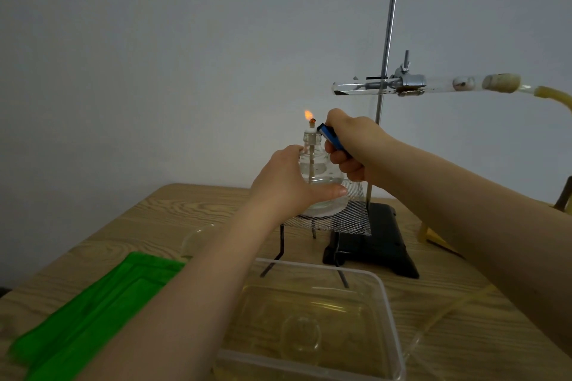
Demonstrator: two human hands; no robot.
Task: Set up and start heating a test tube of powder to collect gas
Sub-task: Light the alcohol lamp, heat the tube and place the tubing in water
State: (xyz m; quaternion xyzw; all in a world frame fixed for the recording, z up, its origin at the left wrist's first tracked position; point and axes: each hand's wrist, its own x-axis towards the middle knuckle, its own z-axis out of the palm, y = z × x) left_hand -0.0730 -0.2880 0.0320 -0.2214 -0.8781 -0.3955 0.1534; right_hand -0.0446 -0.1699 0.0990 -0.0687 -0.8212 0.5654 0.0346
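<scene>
My left hand [286, 181] cups the lit alcohol lamp [312, 170], my right hand's [349, 145] fingers curl round the lighter [331, 137]; knocking it off the mesh [346, 216] risks spilling burning fuel

A makeshift chemistry lab: at right of the frame a metal stand [390, 25] clamps a test tube [365, 88] level, a lit spirit lamp [312, 161] sits on wire mesh [349, 219] at centre, all on a wooden desk [102, 232] against a bare grey wall [154, 40].
</scene>
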